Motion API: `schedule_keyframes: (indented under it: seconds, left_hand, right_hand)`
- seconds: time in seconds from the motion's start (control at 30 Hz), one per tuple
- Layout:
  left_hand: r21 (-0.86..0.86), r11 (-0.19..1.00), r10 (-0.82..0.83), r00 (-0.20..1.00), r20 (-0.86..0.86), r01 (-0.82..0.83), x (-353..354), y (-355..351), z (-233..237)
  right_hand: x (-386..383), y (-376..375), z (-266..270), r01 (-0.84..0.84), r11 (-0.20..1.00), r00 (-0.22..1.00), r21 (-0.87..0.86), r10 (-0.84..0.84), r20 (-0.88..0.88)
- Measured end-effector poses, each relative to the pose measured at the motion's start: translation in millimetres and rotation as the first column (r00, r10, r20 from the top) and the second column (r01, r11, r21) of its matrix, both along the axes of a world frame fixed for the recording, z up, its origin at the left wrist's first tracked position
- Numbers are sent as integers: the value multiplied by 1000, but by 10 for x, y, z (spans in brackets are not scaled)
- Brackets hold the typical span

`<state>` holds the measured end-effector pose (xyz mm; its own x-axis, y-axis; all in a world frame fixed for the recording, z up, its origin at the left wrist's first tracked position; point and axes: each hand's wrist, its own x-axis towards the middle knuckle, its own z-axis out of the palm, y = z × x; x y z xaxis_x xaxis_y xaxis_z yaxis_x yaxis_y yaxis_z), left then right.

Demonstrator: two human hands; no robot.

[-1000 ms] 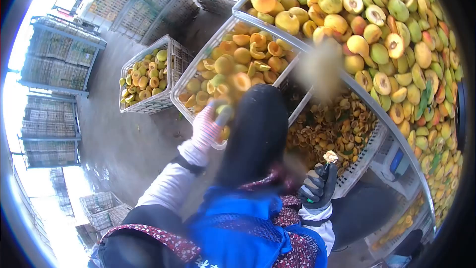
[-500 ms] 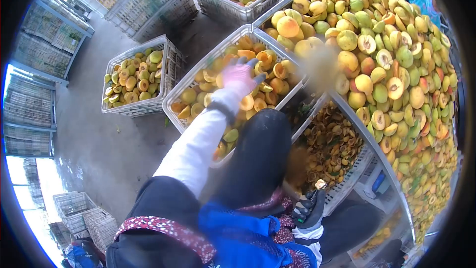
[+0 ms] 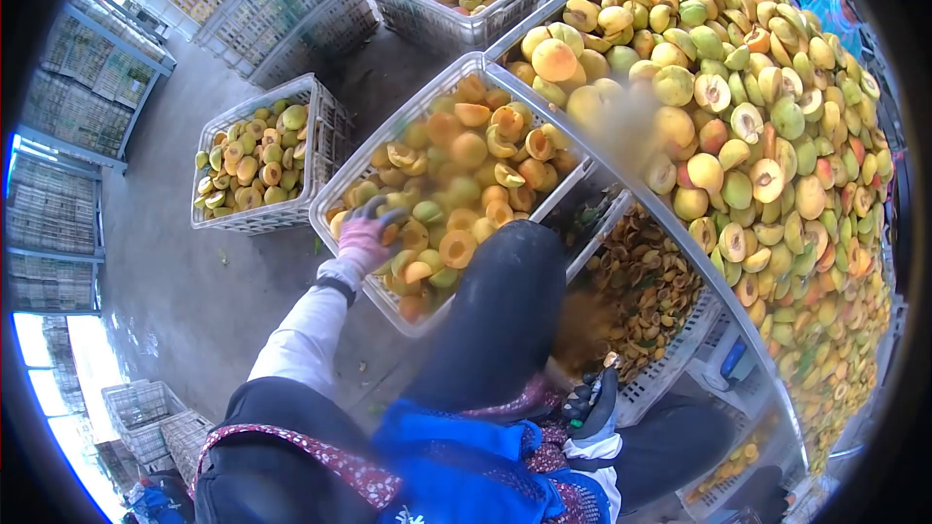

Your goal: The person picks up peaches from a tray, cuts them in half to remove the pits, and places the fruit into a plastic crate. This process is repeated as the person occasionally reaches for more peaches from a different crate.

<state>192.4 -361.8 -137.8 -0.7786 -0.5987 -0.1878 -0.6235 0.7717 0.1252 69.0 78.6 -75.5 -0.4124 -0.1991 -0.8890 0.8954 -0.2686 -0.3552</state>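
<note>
My left hand (image 3: 365, 237), in a pink glove with grey fingertips, rests at the near left rim of a white crate (image 3: 482, 60). Its fingers are apart over the halved yellow stone fruit (image 3: 458, 248), which look like peaches; I see nothing held. My right hand (image 3: 590, 406), in a dark glove, sits low by my lap, closed around a small hand tool (image 3: 597, 385). A bit of green shows at the tool's lower end, and a pale piece at its tip. Most of the handle is hidden by the fingers.
A large heap of fruit (image 3: 767, 126) lies on the metal-edged table (image 3: 714, 277) at right. Under its edge, a crate holds brown pits or scraps (image 3: 646, 301). More fruit-filled crates (image 3: 313, 150) stand left and behind, with stacked crates (image 3: 282, 10) beyond.
My left hand has moved from over the crate's middle back toward its near left rim. My right hand stays low with the tool, shifted slightly in view.
</note>
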Motion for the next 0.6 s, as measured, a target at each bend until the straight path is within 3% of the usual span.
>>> schedule_keyframes:
  seconds: [0.1,0.2,0.3,0.33,0.37,0.4,0.43,0.47,0.53,0.57,0.6]
  left_hand:
    - [-55,997,44,998,-51,-46,258,-39,-72]
    - [111,978,205,896,-395,-175,224,54,40]
    - [92,970,238,954,-185,-224,460,449,-505]
    - [-21,989,142,988,-60,-144,483,553,-474]
    - [-125,991,55,995,79,-45,468,600,-420]
    - [-45,992,123,972,201,-116,362,568,-345]
    - [45,983,167,966,195,-179,286,522,-244]
    - [39,983,172,971,166,-181,207,509,-126]
    - [-6,979,204,978,51,-204,-147,580,212]
    - [-52,977,198,972,-122,-206,-317,636,282]
    - [-55,988,123,958,-261,-142,-525,702,388]
  right_hand:
    - [-4,-7,38,-25,999,1000,28,25,-15]
    - [-52,87,83,-86,973,996,-214,89,2]
    - [-70,36,169,18,900,1000,-435,-18,4]
    - [-117,108,-18,191,774,967,-604,-44,249]
    - [-126,114,71,109,753,987,-649,-3,162]
    - [-139,73,247,22,728,997,-685,37,72]
    - [-136,41,421,-64,702,997,-710,78,-13]
    - [-107,43,572,-87,703,995,-706,22,-101]
    - [-43,219,-250,112,801,989,-588,-33,142]
    - [-63,293,-529,202,834,964,-513,-79,252]
    - [-40,275,-435,287,757,944,-587,-119,308]
